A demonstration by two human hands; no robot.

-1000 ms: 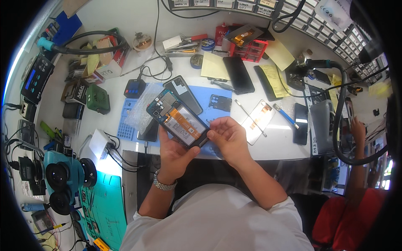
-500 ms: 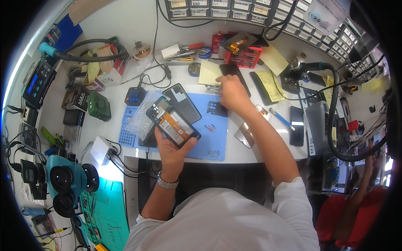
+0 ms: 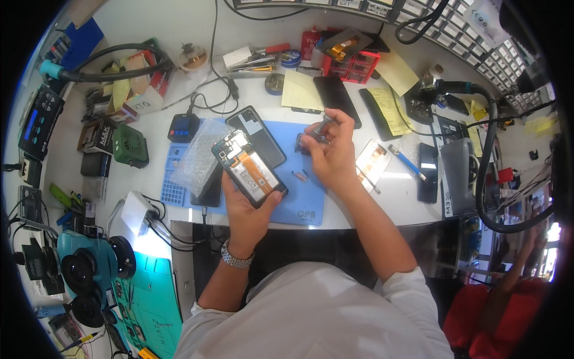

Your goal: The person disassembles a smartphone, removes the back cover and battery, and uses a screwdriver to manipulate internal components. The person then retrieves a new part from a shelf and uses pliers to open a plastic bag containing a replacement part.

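My left hand (image 3: 246, 210) is wrapped around an opened smartphone (image 3: 253, 173), its inside facing up, with the battery and an orange flex cable exposed. My right hand (image 3: 332, 149) pinches a grey screwdriver (image 3: 323, 127) by its handle, to the right of the phone; its tip cannot be made out. Behind the opened phone, a dark phone back cover (image 3: 258, 133) lies on the blue repair mat (image 3: 302, 200). A black plastic phone part (image 3: 301, 143) lies partly behind my right hand. Small loose parts (image 3: 300, 176) rest on the mat between my hands.
Bubble wrap (image 3: 200, 157) and another dark phone (image 3: 208, 190) are left of my left hand. A black phone (image 3: 337, 99) and yellow paper (image 3: 301, 90) lie at the back. A blue-handled tool (image 3: 408, 163) sits at right. A teal microscope (image 3: 84, 263) stands at lower left.
My right hand has come back toward me from beside the yellow paper, now holding the screwdriver upright. The left hand still holds the opened phone, nearly in place.
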